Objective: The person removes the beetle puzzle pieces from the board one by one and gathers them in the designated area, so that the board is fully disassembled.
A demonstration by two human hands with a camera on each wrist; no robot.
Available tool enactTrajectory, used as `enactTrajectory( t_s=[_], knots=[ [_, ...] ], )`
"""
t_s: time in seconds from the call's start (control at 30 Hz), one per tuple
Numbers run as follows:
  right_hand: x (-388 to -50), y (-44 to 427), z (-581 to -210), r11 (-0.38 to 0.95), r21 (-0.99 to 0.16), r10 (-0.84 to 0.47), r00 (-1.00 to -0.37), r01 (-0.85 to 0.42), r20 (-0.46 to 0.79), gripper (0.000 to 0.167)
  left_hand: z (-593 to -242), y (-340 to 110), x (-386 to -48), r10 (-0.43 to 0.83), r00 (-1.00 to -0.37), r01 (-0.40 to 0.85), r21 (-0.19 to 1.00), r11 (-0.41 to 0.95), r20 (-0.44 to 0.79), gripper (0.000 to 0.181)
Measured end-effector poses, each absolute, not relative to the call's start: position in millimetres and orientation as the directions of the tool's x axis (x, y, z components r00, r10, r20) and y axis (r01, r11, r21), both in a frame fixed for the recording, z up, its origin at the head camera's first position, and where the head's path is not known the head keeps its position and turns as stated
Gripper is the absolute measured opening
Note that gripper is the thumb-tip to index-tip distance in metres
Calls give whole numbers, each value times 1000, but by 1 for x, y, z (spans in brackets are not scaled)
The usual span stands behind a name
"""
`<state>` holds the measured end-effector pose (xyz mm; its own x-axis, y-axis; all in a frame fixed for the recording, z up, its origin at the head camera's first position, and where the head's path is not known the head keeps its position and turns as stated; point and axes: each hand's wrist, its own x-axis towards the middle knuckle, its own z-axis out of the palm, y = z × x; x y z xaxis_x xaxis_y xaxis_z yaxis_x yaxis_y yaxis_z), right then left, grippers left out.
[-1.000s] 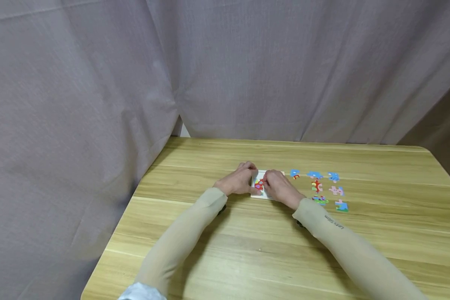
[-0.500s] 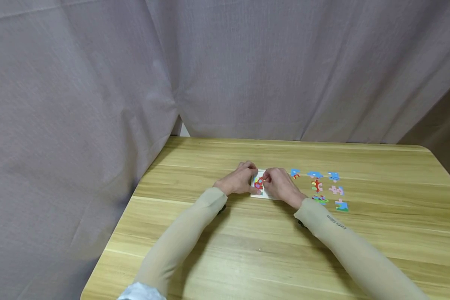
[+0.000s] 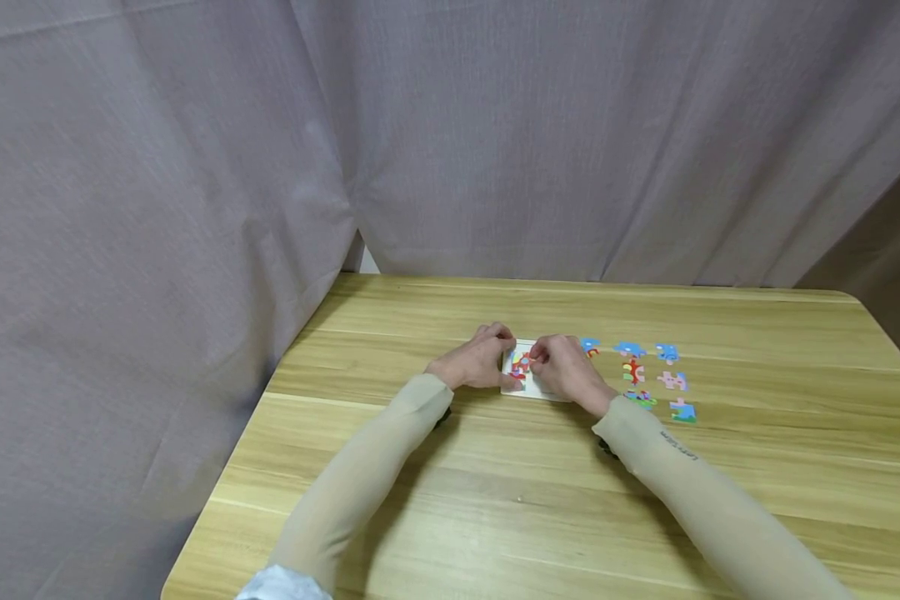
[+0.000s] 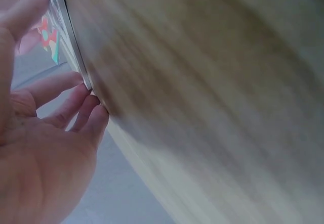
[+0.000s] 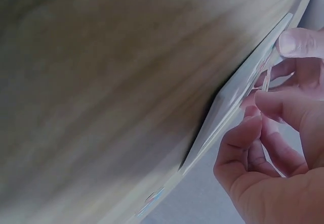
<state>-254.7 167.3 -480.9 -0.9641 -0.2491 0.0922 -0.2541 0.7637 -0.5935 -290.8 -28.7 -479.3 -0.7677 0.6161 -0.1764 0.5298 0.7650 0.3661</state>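
Observation:
My left hand [image 3: 480, 360] grips the left end of a white puzzle tray [image 3: 542, 392]. In the left wrist view its fingertips [image 4: 86, 88] touch one corner while the thumb lies along the same side. A red puzzle piece [image 3: 523, 362] shows over the tray, pinched at its right side by my right hand [image 3: 567, 368]. In the right wrist view the piece [image 5: 267, 80] stands up from the tray as a thin edge, tilted. Beneath it, part of another colourful puzzle piece [image 3: 518, 384] lies in the tray beside the left thumb. The right hand hides the tray's right part.
Loose jigsaw pieces lie on the wooden table [image 3: 450, 517] right of the tray. They include a blue one [image 3: 667, 353], a pink one [image 3: 673, 381] and a blue-green one [image 3: 683, 412]. A grey curtain [image 3: 495, 150] hangs behind the table and along its left.
My right hand has shifted slightly right, and the red piece it pinches now sits a little higher and at another angle over the tray. The left hand has stayed in place.

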Motion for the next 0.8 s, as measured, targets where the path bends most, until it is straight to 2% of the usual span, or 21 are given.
enactTrajectory(
  t_s=[0.2, 0.47, 0.7, 0.8],
  knots=[
    [-252, 178, -479, 748, -621, -237, -968, -236, 82, 7, -479, -29, -289, 616, -763, 526, 366, 768, -195, 88],
    [-248, 194, -478, 744, -627, -229, -970, -231, 86, 5, -480, -29, -288, 609, -772, 526, 354, 773, -183, 83],
    [-243, 210, -476, 746, -630, -224, -972, -218, 72, 7, -479, -28, -287, 597, -778, 509, 359, 782, -197, 97],
    [-240, 218, -475, 745, -636, -219, -974, -203, 56, 8, -477, -27, -286, 598, -776, 513, 351, 783, -200, 92]
  ],
)
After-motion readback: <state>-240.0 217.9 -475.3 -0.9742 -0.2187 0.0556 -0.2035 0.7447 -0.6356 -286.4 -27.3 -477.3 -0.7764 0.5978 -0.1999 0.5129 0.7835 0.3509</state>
